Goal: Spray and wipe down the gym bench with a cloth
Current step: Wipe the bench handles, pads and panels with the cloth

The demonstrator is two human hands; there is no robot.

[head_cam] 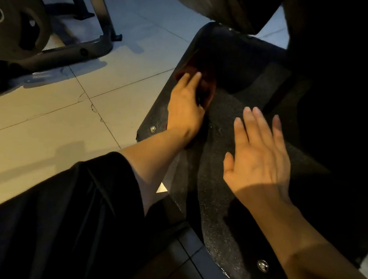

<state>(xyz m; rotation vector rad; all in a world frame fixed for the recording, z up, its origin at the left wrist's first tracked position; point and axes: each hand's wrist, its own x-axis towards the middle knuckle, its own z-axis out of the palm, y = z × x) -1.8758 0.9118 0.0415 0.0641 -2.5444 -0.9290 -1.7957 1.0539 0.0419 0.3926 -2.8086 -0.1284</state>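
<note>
On the black textured platform (217, 202) of the gym machine, a dark red cloth (206, 81) is pressed down near the far left edge by the left hand (186, 107), fingers straight and together. The right hand (258, 156) is held just above the surface, fingers spread, nothing held.

left hand (186, 107) presses red cloth (206, 81) on platform (215, 213) | right hand (258, 153) flat
</note>
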